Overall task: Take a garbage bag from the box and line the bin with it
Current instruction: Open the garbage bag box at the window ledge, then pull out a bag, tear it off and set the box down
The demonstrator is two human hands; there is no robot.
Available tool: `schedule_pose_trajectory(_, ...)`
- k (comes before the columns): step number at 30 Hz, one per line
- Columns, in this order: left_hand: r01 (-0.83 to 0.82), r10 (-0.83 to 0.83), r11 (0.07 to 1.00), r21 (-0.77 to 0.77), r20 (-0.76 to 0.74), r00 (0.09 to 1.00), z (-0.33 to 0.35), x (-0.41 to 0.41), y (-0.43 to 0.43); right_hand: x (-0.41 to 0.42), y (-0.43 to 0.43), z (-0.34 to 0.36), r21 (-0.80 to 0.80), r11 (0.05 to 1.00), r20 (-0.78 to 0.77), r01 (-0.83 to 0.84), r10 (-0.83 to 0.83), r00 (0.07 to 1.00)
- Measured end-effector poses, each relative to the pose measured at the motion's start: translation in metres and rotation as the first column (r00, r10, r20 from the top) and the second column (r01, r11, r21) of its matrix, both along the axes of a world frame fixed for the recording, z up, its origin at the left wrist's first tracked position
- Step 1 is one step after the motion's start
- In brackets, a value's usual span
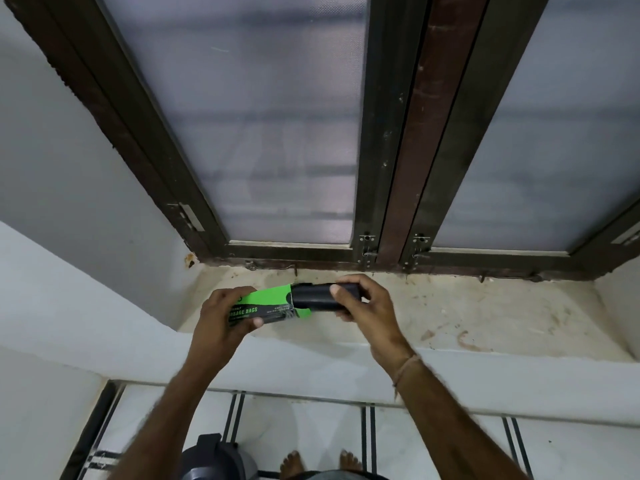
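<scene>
Two bare hands meet above a pale, stained stone window ledge [485,317] set into a white-walled recess. The left hand [221,320] has its fingers [242,326] wrapped around a green and black cardboard box printed "GARBAGE BAGS" [266,306], held roughly level with its open end toward the right. The right hand [367,306] pinches a black roll of plastic garbage bags [315,297] that sticks partway out of that open end, thumb on the near side and the other fingers curled over the top. A thin thread band [407,367] circles the right wrist. Behind the ledge stands a dark brown metal window frame [391,168] with frosted glass panes [259,116] and small bolts along its lower rail; rusty marks and scuffs spot the ledge near it. Below the ledge's white front edge lies a white tiled floor [311,431] crossed by paired dark stripes. A dark grey round bin with a lid [214,459] sits at the bottom edge, just left of two bare feet [318,460], well apart from the box and roll
</scene>
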State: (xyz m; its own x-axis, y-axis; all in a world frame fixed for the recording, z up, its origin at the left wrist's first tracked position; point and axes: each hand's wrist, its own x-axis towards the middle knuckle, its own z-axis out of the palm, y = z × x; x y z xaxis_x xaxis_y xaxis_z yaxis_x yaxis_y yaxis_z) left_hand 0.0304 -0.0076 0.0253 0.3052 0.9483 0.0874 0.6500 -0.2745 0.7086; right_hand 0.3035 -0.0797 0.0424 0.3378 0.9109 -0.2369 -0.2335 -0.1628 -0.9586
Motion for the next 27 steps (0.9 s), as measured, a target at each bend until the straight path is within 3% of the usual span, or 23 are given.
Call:
schedule_pose_trajectory(4,-0.022,0.020,0.998,-0.061,-0.034,0.999,-0.026,0.005,0.012,0.010,-0.003,-0.005,-0.011,0.996,-0.092,0.089,-0.090,0.992)
schedule_pose_trajectory(10,-0.059,0.036,0.988,-0.144,-0.157,0.987,-0.053,0.018,0.030,0.000,-0.009,-0.003,-0.004,1.000,-0.212,0.024,-0.025,0.977)
schedule_pose_trajectory(13,-0.113,0.146,0.988,0.102,-0.424,0.894,-0.051,0.022,0.025,-0.003,-0.011,-0.002,0.017,1.000,-0.225,0.017,-0.013,0.974)
schedule_pose_trajectory(14,-0.147,0.219,0.970,0.194,-0.432,0.875,-0.044,0.027,0.017,-0.004,-0.012,-0.002,0.023,0.999,-0.225,0.022,-0.016,0.974)
schedule_pose_trajectory(16,-0.260,0.326,0.918,0.300,-0.196,0.925,-0.022,0.048,-0.011,-0.007,-0.014,-0.001,0.034,0.998,-0.225,0.048,-0.039,0.974)
schedule_pose_trajectory(17,-0.318,0.319,0.925,0.208,0.029,0.947,-0.010,0.063,-0.029,-0.011,-0.016,0.001,0.043,0.997,-0.214,0.056,-0.046,0.976)
schedule_pose_trajectory(19,-0.233,0.343,0.929,-0.289,0.431,0.835,0.018,0.094,-0.053,-0.021,-0.020,0.005,0.062,0.997,-0.168,0.034,-0.024,0.985)
schedule_pose_trajectory(20,-0.110,0.406,0.863,-0.493,0.548,0.731,0.027,0.105,-0.059,-0.027,-0.022,0.007,0.068,0.998,-0.136,0.002,0.007,0.991)
schedule_pose_trajectory(22,0.021,0.515,0.772,-0.635,0.644,0.566,0.037,0.112,-0.064,-0.039,-0.025,0.012,0.078,0.995,-0.075,-0.069,0.074,0.994)
schedule_pose_trajectory(27,0.108,0.586,0.716,-0.690,0.678,0.444,0.046,0.100,-0.075,-0.060,-0.024,0.020,0.057,0.990,0.011,-0.127,0.127,0.992)
